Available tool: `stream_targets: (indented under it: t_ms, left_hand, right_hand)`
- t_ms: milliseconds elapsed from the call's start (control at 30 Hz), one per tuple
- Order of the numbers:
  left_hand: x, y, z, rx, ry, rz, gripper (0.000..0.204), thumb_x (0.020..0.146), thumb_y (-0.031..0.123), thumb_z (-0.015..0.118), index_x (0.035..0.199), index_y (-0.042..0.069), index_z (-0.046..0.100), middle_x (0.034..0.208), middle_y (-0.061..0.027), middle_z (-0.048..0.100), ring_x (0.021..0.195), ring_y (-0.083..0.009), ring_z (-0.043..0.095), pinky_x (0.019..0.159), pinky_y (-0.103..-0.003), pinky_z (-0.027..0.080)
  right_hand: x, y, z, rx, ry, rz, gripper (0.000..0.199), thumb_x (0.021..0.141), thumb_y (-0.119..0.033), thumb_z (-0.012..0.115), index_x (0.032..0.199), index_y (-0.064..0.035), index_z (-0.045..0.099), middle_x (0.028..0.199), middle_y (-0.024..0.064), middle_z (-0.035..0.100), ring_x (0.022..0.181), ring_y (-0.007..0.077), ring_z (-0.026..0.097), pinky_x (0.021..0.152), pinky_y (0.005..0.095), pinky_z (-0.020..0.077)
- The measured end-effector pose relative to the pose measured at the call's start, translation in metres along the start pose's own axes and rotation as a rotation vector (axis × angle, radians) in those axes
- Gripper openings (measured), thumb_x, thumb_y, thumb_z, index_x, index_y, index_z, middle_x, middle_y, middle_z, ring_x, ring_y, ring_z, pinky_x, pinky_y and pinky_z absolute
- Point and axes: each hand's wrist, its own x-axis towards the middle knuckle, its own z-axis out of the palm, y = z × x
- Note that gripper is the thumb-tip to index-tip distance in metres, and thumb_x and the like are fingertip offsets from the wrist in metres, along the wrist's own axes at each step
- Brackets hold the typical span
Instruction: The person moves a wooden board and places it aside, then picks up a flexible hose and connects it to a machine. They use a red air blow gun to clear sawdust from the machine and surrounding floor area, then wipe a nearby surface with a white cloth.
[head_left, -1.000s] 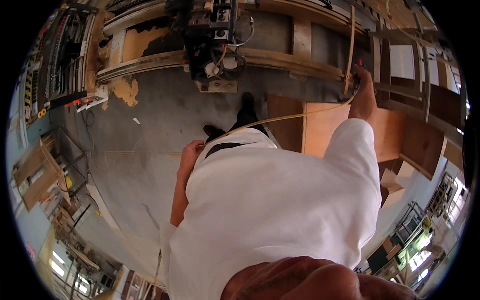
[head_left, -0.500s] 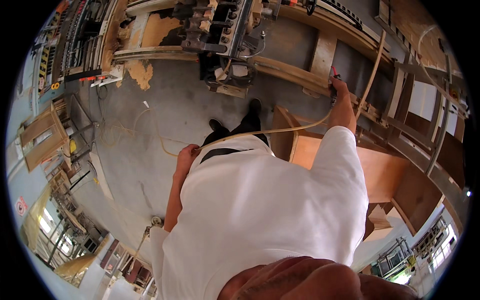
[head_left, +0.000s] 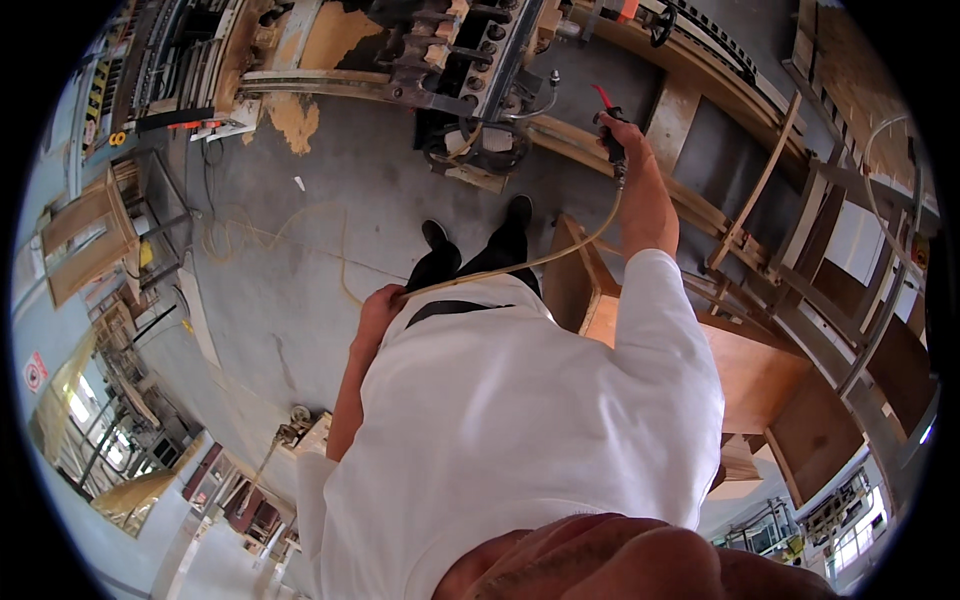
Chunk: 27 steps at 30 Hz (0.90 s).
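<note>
My right hand (head_left: 634,145) is closed round a black air blow gun (head_left: 613,146), stretched out ahead and to the right. The gun's thin red nozzle points forward, toward the machine's rail. From its lower end a yellowish air hose (head_left: 548,263) curves down and runs across my waist. At my left hip, my left hand (head_left: 378,310) is closed on that hose. Beyond it the hose drops to the floor and lies in loose loops.
Ahead stands a machine head (head_left: 465,75) with a row of dark clamps, crusted with tan residue. Wooden rails (head_left: 560,140) extend to its right. A brown wooden cabinet (head_left: 752,372) is close on my right. Wooden frames (head_left: 90,235) stand at the left.
My right hand has moved left and forward with the blow gun, nearer the machine head. The hose swings along with it. My left hand keeps its hold at my hip.
</note>
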Motion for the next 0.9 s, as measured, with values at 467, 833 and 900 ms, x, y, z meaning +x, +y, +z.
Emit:
stream_targets:
  t_ms: [467, 833, 900]
  left_hand:
    - [0.016, -0.002, 0.015, -0.057, 0.044, -0.05, 0.023, 0.08, 0.021, 0.059, 0.096, 0.005, 0.064, 0.092, -0.0177, 0.064, 0.088, -0.0353, 0.06, 0.076, -0.042, 0.048]
    - [0.024, 0.002, 0.017, -0.108, 0.041, -0.049, 0.019, 0.082, 0.016, 0.057, 0.096, 0.005, 0.064, 0.09, -0.0182, 0.064, 0.085, -0.0354, 0.061, 0.074, -0.041, 0.048]
    - [0.029, 0.0, 0.013, -0.096, 0.047, -0.025, 0.02, 0.082, 0.017, 0.057, 0.097, 0.005, 0.064, 0.089, -0.0181, 0.065, 0.084, -0.0352, 0.061, 0.074, -0.041, 0.048]
  right_hand:
    - [-0.028, 0.08, -0.072, -0.011, 0.176, 0.185, 0.026, 0.088, -0.033, 0.058, 0.078, -0.0092, 0.054, 0.059, 0.0055, 0.053, 0.046, 0.021, 0.054, 0.038, 0.0333, 0.0439]
    - [-0.04, 0.075, -0.013, 0.148, -0.033, 0.224, 0.02, 0.089, -0.027, 0.057, 0.088, -0.007, 0.055, 0.064, 0.0099, 0.056, 0.048, 0.0243, 0.057, 0.04, 0.0347, 0.0471]
    - [-0.042, 0.105, -0.066, 0.216, 0.093, 0.157, 0.02, 0.089, -0.027, 0.057, 0.091, -0.0069, 0.054, 0.065, 0.0108, 0.057, 0.048, 0.0249, 0.057, 0.039, 0.0345, 0.0466]
